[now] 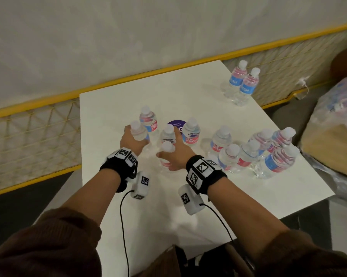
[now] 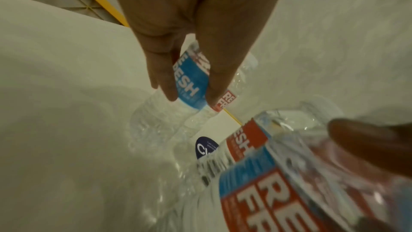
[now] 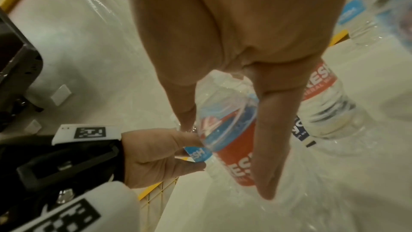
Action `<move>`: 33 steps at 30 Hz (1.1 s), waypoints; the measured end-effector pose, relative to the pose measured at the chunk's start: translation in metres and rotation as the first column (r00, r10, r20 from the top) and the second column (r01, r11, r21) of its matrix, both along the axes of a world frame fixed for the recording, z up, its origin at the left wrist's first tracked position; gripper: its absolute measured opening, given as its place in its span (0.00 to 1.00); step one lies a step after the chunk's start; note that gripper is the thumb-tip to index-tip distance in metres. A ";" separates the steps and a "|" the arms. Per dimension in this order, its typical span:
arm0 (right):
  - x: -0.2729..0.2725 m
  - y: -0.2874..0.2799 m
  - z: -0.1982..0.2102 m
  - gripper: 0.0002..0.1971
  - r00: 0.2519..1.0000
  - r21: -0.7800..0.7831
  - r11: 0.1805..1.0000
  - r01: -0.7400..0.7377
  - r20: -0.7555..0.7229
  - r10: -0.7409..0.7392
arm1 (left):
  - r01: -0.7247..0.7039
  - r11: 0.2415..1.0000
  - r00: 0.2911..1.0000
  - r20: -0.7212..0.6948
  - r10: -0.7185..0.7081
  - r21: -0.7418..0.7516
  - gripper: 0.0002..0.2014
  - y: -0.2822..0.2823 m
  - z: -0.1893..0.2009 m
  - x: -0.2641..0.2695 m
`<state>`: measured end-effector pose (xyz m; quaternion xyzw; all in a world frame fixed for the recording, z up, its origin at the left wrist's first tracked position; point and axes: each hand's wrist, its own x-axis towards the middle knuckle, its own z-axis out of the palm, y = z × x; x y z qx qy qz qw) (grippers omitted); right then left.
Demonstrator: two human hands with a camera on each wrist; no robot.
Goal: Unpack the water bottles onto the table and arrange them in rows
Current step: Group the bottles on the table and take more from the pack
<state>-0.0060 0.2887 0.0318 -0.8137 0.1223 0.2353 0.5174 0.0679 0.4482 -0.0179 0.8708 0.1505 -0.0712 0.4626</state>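
Several clear water bottles with red-and-blue labels stand on the white table (image 1: 112, 108). My left hand (image 1: 135, 139) grips one bottle (image 1: 136, 126) round its body; the left wrist view shows thumb and fingers curled on its blue label (image 2: 189, 84). My right hand (image 1: 168, 157) grips a second bottle (image 1: 167, 146) just to the right and nearer me; in the right wrist view, fingers wrap its shoulder (image 3: 223, 112). Three more bottles (image 1: 190, 130) stand close behind the hands. A cluster (image 1: 254, 152) stands at the right, and two bottles (image 1: 245, 84) near the far right corner.
A plastic-wrapped pack of bottles (image 1: 336, 108) sits off the table's right edge. A round purple sticker (image 1: 176, 123) lies on the table behind my right hand. A yellow-framed mesh rail (image 1: 38, 126) runs along the table's far and left sides.
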 end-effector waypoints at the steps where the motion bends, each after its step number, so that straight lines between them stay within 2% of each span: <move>1: 0.000 0.002 -0.005 0.57 1.000 0.026 0.999 0.022 0.007 -0.022 | -0.014 1.000 1.000 0.005 0.014 0.012 0.37 -0.001 0.000 -0.002; 3: -0.003 0.002 -0.019 0.63 0.991 0.099 0.988 0.117 -0.070 -0.110 | -0.054 0.996 0.995 -0.081 0.059 0.065 0.41 -0.003 -0.010 -0.011; 4: -0.005 0.000 -0.027 0.65 0.988 0.116 0.985 0.126 -0.100 -0.114 | -0.066 0.995 0.981 -0.176 0.079 0.078 0.44 -0.006 -0.015 -0.020; 6: -0.012 0.000 -0.036 0.63 0.988 0.097 0.992 0.078 -0.139 -0.064 | -0.050 0.999 0.925 -0.377 0.050 0.009 0.50 -0.011 -0.030 -0.034; 8: -0.013 0.004 -0.046 0.53 0.989 0.075 0.996 0.048 -0.141 -0.037 | -0.015 0.990 0.848 -0.526 -0.061 -0.140 0.52 -0.016 -0.044 -0.045; 9: -0.011 0.007 -0.047 0.43 0.984 0.106 0.986 0.130 -0.135 -0.115 | 0.013 0.981 0.820 -0.560 -0.122 -0.195 0.51 -0.019 -0.047 -0.049; 10: -0.009 0.009 -0.047 0.35 0.992 0.055 0.995 0.085 -0.095 -0.080 | 0.047 0.974 0.807 -0.567 -0.167 -0.221 0.51 -0.021 -0.051 -0.052; 11: -0.008 0.011 -0.051 0.36 0.998 0.041 0.998 0.047 -0.045 -0.045 | 0.074 0.970 0.813 -0.549 -0.193 -0.231 0.53 -0.022 -0.055 -0.054; 12: -0.007 0.014 -0.050 0.44 0.996 0.111 0.991 0.080 -0.057 -0.074 | 0.106 0.970 0.841 -0.501 -0.204 -0.219 0.56 -0.024 -0.056 -0.055; 13: -0.005 0.015 -0.051 0.52 0.998 0.121 0.991 0.059 -0.037 -0.054 | 0.123 0.977 0.880 -0.436 -0.189 -0.176 0.60 -0.025 -0.058 -0.055; 14: -0.003 0.014 -0.054 0.57 0.995 0.127 0.987 0.100 -0.036 -0.096 | 0.124 0.985 0.923 -0.352 -0.158 -0.117 0.62 -0.027 -0.059 -0.055; 16: 0.004 0.017 -0.056 0.60 0.995 0.150 0.985 0.087 -0.056 -0.079 | 0.065 0.996 0.966 -0.247 -0.077 -0.055 0.63 -0.027 -0.059 -0.053; 19: 0.018 0.023 -0.057 0.59 0.995 0.203 0.975 0.095 -0.053 -0.085 | -0.033 0.996 0.993 -0.116 0.023 -0.085 0.63 -0.022 -0.064 -0.044; 22: 0.027 0.031 -0.057 0.60 0.992 0.231 0.965 0.123 -0.065 -0.110 | 0.058 0.988 0.998 0.031 -0.055 -0.142 0.69 -0.008 -0.078 -0.031; 25: 0.037 0.035 -0.056 0.59 0.992 0.247 0.961 0.121 -0.051 -0.112 | 0.122 0.981 0.992 0.051 -0.116 -0.150 0.74 0.000 -0.083 -0.019; 29: 0.046 0.039 -0.053 0.52 0.998 0.228 0.972 0.057 -0.009 -0.056 | 0.125 0.979 0.990 0.087 -0.112 -0.162 0.71 0.000 -0.075 -0.007; 33: 0.030 0.039 -0.061 0.42 0.986 0.262 0.957 0.124 0.073 -0.147 | -0.086 0.980 0.995 0.026 0.092 -0.181 0.70 0.000 -0.081 0.005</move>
